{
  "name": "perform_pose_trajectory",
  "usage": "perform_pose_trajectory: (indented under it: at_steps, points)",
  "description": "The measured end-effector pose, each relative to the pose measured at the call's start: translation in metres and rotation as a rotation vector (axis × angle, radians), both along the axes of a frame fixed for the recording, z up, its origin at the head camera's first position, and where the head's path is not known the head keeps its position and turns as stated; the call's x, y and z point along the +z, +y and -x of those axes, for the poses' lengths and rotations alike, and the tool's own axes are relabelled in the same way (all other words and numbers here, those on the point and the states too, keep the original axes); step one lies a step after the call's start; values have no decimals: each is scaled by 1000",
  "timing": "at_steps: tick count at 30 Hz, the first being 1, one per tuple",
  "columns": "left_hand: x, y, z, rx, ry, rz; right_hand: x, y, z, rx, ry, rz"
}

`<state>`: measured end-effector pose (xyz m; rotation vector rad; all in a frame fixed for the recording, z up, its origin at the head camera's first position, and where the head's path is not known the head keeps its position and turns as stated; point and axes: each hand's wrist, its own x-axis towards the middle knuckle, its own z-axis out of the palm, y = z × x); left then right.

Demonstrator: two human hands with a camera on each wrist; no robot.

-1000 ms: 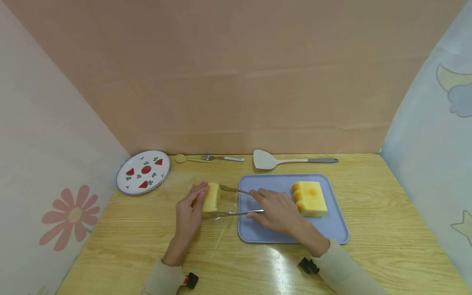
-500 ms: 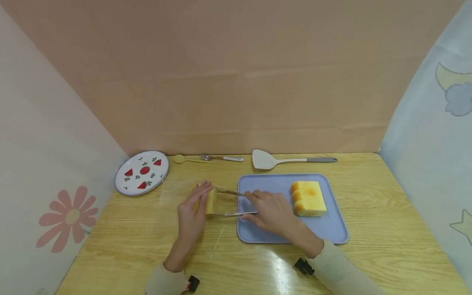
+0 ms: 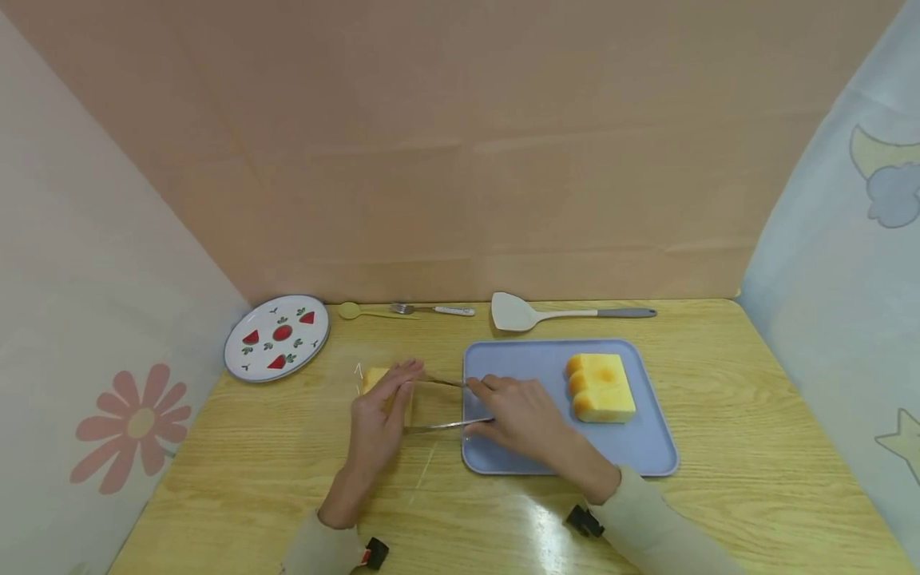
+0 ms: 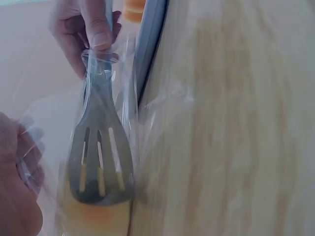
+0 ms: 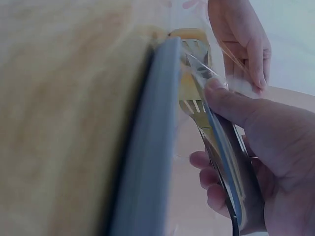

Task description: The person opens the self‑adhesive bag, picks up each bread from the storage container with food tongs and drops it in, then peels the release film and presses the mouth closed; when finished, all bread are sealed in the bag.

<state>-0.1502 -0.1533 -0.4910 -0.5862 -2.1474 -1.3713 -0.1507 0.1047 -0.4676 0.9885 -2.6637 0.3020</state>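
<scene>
My right hand [image 3: 517, 415] grips a pair of metal tongs [image 4: 101, 142] with slotted ends. The tongs' ends reach left into a clear plastic bag [image 4: 130, 91], where one lies over a block of toast bread [image 4: 98, 221]. Most of this bread [image 3: 374, 377] is hidden under my left hand [image 3: 377, 419] in the head view. In the right wrist view, the left thumb and fingers pinch the bag's film. A second block of toast bread [image 3: 604, 387] sits on the right part of a blue tray [image 3: 503, 461], just beyond the right hand.
At the back left lies a plate with watermelon pictures [image 3: 283, 333]. A yellow spoon [image 3: 350, 311], a small fork [image 3: 453, 311] and a white spatula [image 3: 513, 312] with a grey handle line the back edge of the wooden table [image 3: 733, 415].
The right hand and tongs have shifted left. The bread between the tongs has slid left, deeper into the bag and under the left hand. The tray and its bread stay put.
</scene>
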Motion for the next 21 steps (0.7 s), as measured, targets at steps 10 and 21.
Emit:
perform_pose_trajectory:
  at_steps: [10,21]
  points:
    - [-2,4,-1,9,-11,-10,-6,-2,-1,14,-51,47]
    - [-2,9,-3,104,37,60,-7,-12,-2,35,-23,36]
